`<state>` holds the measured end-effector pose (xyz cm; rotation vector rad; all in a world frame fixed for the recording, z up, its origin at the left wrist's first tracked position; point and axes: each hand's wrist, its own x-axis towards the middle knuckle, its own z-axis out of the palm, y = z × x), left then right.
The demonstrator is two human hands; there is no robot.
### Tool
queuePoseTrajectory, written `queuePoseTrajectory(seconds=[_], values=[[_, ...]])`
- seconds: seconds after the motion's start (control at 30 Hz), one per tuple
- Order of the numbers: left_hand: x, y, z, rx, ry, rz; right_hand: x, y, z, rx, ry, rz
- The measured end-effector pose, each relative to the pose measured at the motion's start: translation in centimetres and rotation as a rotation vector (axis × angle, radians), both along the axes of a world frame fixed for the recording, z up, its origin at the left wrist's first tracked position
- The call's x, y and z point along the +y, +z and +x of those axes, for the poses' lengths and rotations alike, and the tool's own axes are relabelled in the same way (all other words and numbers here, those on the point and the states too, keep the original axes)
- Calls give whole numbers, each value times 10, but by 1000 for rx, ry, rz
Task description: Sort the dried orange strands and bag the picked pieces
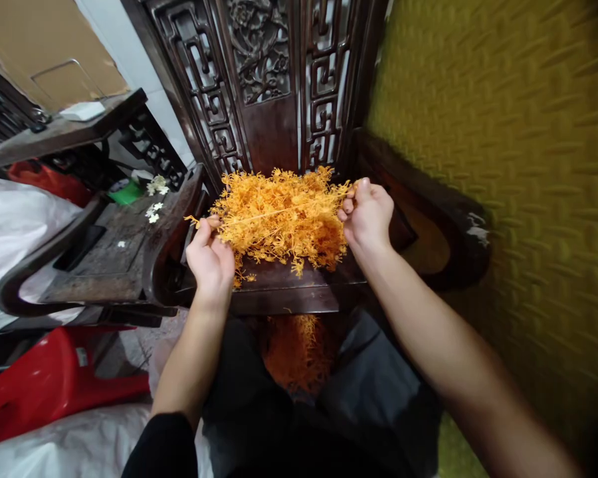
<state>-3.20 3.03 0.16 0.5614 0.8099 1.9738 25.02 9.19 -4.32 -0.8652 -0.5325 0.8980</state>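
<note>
A heap of orange, branching plastic-looking sprigs (279,232) lies on the seat of a dark carved wooden chair (284,299). Over the heap, one thin orange stem (266,214) is stretched between my two hands. My left hand (210,255) pinches its left end at the heap's left side, with a small tuft sticking out past the fingers. At the upper right of the heap, my right hand (369,212) has its fingers closed on the other end, where the branched tips show. Parts of both sets of fingertips are hidden by the sprigs.
More orange sprigs (299,352) sit below the seat between my legs. A side table (94,272) at left bears pale flower-like pieces (154,212) and a green tape roll (126,191). Lower left are a red plastic stool (64,378) and white sacks (70,445). A yellow-green textured surface (503,146) rises at right.
</note>
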Motion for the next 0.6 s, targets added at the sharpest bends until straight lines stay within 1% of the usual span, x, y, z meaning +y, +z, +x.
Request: queuePoseTrajectory(seconds=[0.07, 0.1, 0.13, 0.17, 0.2, 0.27, 0.33, 0.4, 0.47, 0.53, 0.57, 0.6], values=[[-2, 9, -12, -21, 145, 95, 11, -6, 11, 5, -60, -56], [-4, 13, -16, -32, 202, 131, 14, -8, 16, 8, -64, -91], [-5, 16, -18, -35, 218, 145, 16, -9, 18, 2, -40, -117], [-6, 17, -17, -26, 186, 137, 16, -8, 18, -17, 13, -120], [-7, 17, -14, -3, 119, 122, 14, -7, 16, -52, 86, -95], [-8, 14, -1, 74, -50, 105, 5, -1, 5, -144, 242, 3], [-8, 9, 13, 156, -173, 94, -9, 8, -9, -238, 335, 111], [-8, 4, 23, 215, -231, 63, -28, 21, -21, -317, 311, 167], [-10, 0, 29, 252, -277, 31, -48, 33, -30, -436, 218, 206], [-12, -2, 35, 280, -348, 25, -66, 43, -39, -611, 150, 247], [-14, -2, 38, 296, -390, 28, -74, 46, -44, -704, 166, 259], [-15, -2, 41, 316, -431, 33, -79, 48, -50, -781, 224, 257]])
